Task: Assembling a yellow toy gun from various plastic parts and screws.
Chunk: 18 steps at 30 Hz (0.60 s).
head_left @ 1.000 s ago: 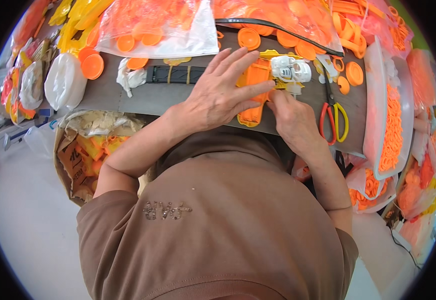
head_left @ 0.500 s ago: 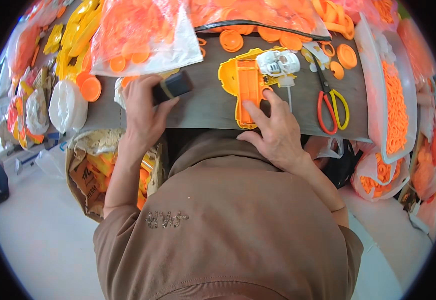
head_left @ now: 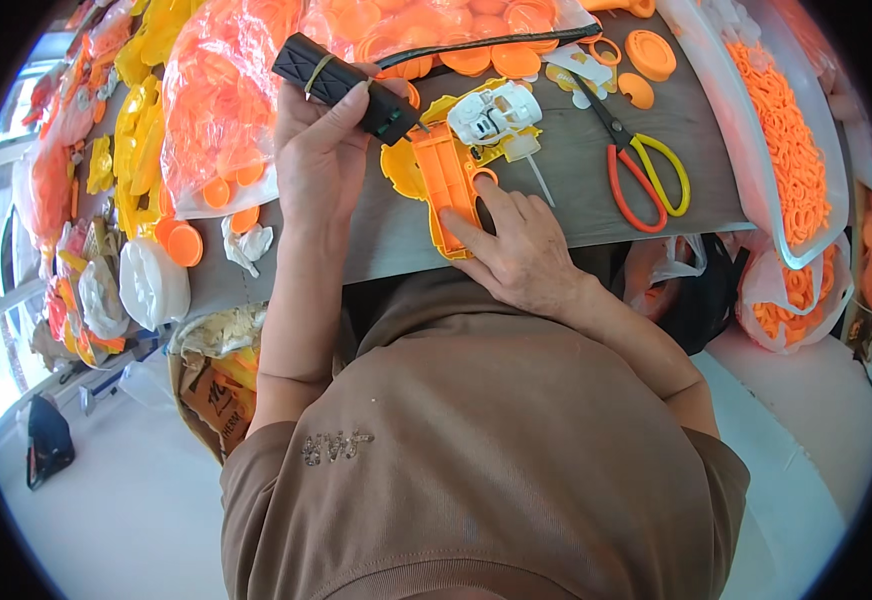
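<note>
My left hand (head_left: 318, 155) is closed around a black boxy electric screwdriver (head_left: 328, 78) with a rubber band round its body. The thin bit at its lower right end is at the upper left corner of an orange plastic compartment (head_left: 446, 172). This compartment lies in a yellow plastic toy shell (head_left: 403, 178) on the table. A white moulded mechanism (head_left: 494, 112) sits at the shell's upper right, with a thin pale stick pointing down from it. My right hand (head_left: 524, 245) grips the lower right side of the compartment, fingers on its edge; the thumb is partly hidden.
Red-and-yellow-handled scissors (head_left: 638, 165) lie right of the shell. A plastic bin (head_left: 788, 245) of orange rings stands at the right edge. Bags of orange parts (head_left: 221, 120) and yellow parts (head_left: 141, 150) line the back and left. A cardboard box (head_left: 218, 400) stands below the table edge.
My left hand has raised and turned the screwdriver, bringing its bit to the orange compartment. My right hand stays on the compartment. The view has shifted slightly.
</note>
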{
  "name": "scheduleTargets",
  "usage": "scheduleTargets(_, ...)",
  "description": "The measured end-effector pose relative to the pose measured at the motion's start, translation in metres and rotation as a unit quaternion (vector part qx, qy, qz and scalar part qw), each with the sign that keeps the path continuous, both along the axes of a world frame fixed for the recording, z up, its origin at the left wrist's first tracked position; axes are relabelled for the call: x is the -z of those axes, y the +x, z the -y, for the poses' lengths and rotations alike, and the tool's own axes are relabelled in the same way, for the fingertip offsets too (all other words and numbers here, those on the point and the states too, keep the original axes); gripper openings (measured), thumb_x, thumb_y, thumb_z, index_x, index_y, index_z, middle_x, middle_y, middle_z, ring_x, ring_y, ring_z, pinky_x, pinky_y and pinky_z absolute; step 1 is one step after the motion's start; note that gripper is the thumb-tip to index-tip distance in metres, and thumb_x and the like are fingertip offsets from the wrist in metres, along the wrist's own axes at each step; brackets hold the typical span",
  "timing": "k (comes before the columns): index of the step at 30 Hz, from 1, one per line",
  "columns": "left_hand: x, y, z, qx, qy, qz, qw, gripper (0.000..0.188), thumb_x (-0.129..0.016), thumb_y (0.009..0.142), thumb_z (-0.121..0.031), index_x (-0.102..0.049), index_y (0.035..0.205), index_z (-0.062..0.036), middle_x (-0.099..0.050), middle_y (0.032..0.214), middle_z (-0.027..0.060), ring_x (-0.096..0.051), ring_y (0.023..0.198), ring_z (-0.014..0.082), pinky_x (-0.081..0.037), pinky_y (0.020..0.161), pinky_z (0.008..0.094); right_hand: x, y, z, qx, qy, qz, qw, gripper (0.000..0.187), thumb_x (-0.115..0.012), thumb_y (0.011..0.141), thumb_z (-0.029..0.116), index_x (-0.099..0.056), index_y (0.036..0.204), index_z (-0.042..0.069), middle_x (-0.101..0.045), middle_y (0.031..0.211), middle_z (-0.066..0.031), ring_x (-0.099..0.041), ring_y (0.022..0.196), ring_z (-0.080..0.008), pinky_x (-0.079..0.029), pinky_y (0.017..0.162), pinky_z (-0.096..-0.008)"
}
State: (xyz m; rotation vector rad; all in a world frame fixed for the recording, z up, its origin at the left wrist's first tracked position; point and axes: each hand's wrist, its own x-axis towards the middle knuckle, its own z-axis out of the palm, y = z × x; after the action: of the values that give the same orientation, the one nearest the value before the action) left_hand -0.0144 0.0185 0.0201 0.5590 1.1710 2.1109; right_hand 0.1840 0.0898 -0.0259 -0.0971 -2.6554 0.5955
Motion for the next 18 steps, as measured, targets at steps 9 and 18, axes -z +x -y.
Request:
scheduleTargets(9,0.013,0.007,-0.014,-0.004,-0.039,-0.086,0.995,0.041,-0.056,0.080,0.011,-0.034,0.112,-0.0015,-0.060,0.099,0.0156,-0.064,0.089,0.0305,-0.053,0.082,0.0422,0.008,0.001,-0.006,-0.011,-0.028,-0.034,0.999,0.046,-0.073,0.069,0.026,-0.062,0.110,0.010,-0.049,0.110,-0.0192,-0.051,0.069,-0.0223,-0.038,0.061,-0.0324)
scheduleTargets(18,0.012,0.017,-0.014,-0.017,-0.074,-0.295,0.953,0.050,-0.061,0.075,0.013,-0.032,0.113,0.0018,-0.058,0.098,0.0211,-0.065,0.089,0.0301,-0.054,0.080,0.0410,0.017,0.000,-0.009,-0.001,-0.051,-0.054,0.997,0.047,-0.071,0.069,0.028,-0.062,0.111,0.010,-0.050,0.107,-0.0197,-0.049,0.068,-0.0216,-0.038,0.060,-0.0318)
